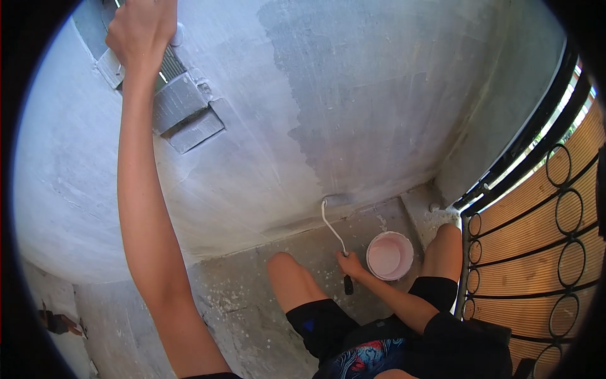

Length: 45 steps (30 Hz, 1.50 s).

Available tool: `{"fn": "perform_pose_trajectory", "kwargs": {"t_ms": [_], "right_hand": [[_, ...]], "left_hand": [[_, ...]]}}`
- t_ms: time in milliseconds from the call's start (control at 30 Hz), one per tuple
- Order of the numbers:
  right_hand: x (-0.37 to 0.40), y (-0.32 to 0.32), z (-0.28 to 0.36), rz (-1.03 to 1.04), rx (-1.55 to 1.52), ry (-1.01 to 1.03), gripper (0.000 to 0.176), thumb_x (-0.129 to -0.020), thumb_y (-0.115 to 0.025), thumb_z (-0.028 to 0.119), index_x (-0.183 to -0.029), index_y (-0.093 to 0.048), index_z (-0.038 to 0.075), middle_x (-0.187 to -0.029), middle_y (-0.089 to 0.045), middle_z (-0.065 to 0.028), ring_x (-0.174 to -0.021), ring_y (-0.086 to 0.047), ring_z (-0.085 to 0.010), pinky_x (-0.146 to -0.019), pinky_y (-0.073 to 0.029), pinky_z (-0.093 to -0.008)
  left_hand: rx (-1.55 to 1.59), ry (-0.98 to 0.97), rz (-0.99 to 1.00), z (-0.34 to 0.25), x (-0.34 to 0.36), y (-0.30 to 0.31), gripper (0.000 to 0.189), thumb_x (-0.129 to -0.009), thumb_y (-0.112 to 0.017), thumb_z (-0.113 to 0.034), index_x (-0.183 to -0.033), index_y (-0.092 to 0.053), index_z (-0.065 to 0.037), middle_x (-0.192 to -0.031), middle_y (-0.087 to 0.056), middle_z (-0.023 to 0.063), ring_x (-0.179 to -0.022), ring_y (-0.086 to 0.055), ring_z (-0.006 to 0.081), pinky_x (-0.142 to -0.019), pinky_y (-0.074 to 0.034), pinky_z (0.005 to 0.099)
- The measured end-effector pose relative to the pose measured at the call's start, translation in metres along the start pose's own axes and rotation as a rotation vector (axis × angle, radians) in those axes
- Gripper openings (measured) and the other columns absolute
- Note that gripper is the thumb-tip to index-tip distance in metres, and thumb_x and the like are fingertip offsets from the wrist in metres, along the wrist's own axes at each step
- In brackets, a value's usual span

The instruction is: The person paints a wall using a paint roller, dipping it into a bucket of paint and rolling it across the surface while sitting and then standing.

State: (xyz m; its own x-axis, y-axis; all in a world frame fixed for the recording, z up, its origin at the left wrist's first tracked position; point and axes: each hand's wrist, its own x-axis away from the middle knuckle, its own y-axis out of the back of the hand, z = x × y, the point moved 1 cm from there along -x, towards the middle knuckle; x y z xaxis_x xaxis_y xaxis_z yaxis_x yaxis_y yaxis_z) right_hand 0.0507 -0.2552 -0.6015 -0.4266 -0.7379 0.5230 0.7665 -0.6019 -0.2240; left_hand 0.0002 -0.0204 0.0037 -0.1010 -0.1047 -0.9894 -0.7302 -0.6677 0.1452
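My right hand [351, 264] is closed round a paint roller [334, 226] with a black handle and a bent white rod. The roller's head rests against the foot of the wall [252, 158] and is hard to make out there. A round pinkish bucket [389, 256] stands on the floor just right of this hand, with pale paint inside. High at the upper left, my left hand [144, 31] reaches up to an opening in the wall lined with grey blocks [183, 104]. Its fingers run past the top of the view, so their grip is hidden.
A darker grey patch [353, 82] with a ragged edge covers the wall's upper right. Paint specks dot the concrete floor [243, 316]. Close on my right stands a black metal gate [562, 252] with rings and tan ribbed panels. My bent knees flank the roller and bucket.
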Motion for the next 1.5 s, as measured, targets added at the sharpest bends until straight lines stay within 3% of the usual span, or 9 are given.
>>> {"fn": "perform_pose_trajectory", "kwargs": {"t_ms": [167,267,400,567,700,967,1267,1400,1500], "right_hand": [[0.015,0.002,0.012,0.048,-0.121,-0.136,0.029,-0.093,-0.055,0.022,-0.069,-0.043,0.011,-0.05,-0.035,0.0038,-0.038,-0.034,-0.0072,-0.035,-0.026,-0.0265],[0.002,0.006,0.02,0.03,-0.172,0.018,0.029,-0.094,-0.055,0.022,-0.069,-0.042,0.011,-0.051,-0.036,0.0034,-0.038,-0.033,-0.0073,-0.035,-0.026,-0.0264],[0.001,0.019,0.045,0.052,-0.216,0.047,0.03,-0.093,-0.054,0.023,-0.069,-0.046,0.006,-0.05,-0.041,0.001,-0.04,-0.041,-0.0097,-0.036,-0.031,-0.0288],[0.046,0.033,0.086,-0.189,0.503,0.413,0.041,-0.095,-0.054,0.036,-0.092,-0.057,-0.004,-0.056,-0.048,-0.0086,-0.052,-0.047,-0.0158,-0.05,-0.038,-0.0333],[0.076,0.018,0.112,-0.145,0.506,0.499,0.043,-0.096,-0.053,0.039,-0.102,-0.058,-0.002,-0.06,-0.049,-0.0102,-0.059,-0.046,-0.0157,-0.055,-0.039,-0.034],[0.062,-0.026,0.139,0.12,0.346,0.591,0.03,-0.098,-0.052,0.03,-0.1,-0.058,0.001,-0.062,-0.048,-0.0026,-0.056,-0.045,-0.0108,-0.052,-0.037,-0.0281],[0.119,-0.107,0.273,0.453,-0.019,0.623,0.022,-0.095,-0.059,0.026,-0.096,-0.058,0.004,-0.062,-0.046,0.0041,-0.05,-0.042,-0.0045,-0.044,-0.034,-0.0221],[0.128,-0.083,0.257,0.443,-0.01,0.641,0.023,-0.098,-0.054,0.022,-0.111,-0.058,0.003,-0.066,-0.045,0.0028,-0.053,-0.042,-0.005,-0.047,-0.035,-0.0215],[0.149,-0.055,0.256,0.451,-0.121,0.604,0.031,-0.099,-0.049,0.018,-0.125,-0.053,0.002,-0.069,-0.045,0.0015,-0.053,-0.043,-0.0059,-0.047,-0.037,-0.0221]], "left_hand": [[0.006,0.103,-0.006,-0.008,0.0,0.001,0.065,-0.099,-0.033,-0.052,-0.117,-0.051,0.008,-0.054,-0.053,0.0154,-0.049,-0.057,0.0268,-0.053,-0.048,0.0422],[-0.027,0.103,0.011,-0.001,-0.004,-0.004,0.067,-0.098,-0.033,-0.053,-0.118,-0.05,0.009,-0.052,-0.052,0.0154,-0.047,-0.056,0.0273,-0.051,-0.047,0.0416],[-0.025,0.08,-0.026,0.001,-0.003,-0.004,0.069,-0.097,-0.034,-0.054,-0.122,-0.049,0.008,-0.064,-0.061,0.0244,-0.063,-0.064,0.0399,-0.062,-0.05,0.0498],[-0.08,0.089,-0.039,0.003,-0.004,-0.004,0.071,-0.096,-0.034,-0.055,-0.126,-0.047,0.008,-0.081,-0.063,0.0332,-0.078,-0.063,0.0481,-0.072,-0.049,0.0541],[-0.039,0.109,-0.01,0.002,-0.005,-0.002,0.072,-0.096,-0.034,-0.055,-0.123,-0.048,0.01,-0.081,-0.063,0.0334,-0.078,-0.063,0.0479,-0.072,-0.05,0.0541],[-0.113,0.052,0.049,0.015,-0.005,-0.012,0.076,-0.092,-0.026,-0.066,-0.123,-0.05,-0.001,-0.087,-0.067,0.0269,-0.086,-0.065,0.045,-0.077,-0.05,0.0524],[-0.121,0.022,-0.007,0.013,-0.005,-0.01,0.066,-0.093,-0.028,-0.063,-0.11,-0.05,-0.003,-0.078,-0.066,0.027,-0.079,-0.066,0.0452,-0.073,-0.05,0.0538],[-0.131,0.032,-0.025,0.005,-0.006,-0.004,0.064,-0.094,-0.032,-0.061,-0.109,-0.05,-0.001,-0.075,-0.065,0.0267,-0.077,-0.066,0.0444,-0.071,-0.05,0.0543],[-0.041,0.105,-0.008,0.002,-0.005,0.002,0.073,-0.095,-0.036,-0.057,-0.126,-0.048,0.007,-0.07,-0.062,0.0297,-0.068,-0.064,0.045,-0.062,-0.05,0.053]]}}
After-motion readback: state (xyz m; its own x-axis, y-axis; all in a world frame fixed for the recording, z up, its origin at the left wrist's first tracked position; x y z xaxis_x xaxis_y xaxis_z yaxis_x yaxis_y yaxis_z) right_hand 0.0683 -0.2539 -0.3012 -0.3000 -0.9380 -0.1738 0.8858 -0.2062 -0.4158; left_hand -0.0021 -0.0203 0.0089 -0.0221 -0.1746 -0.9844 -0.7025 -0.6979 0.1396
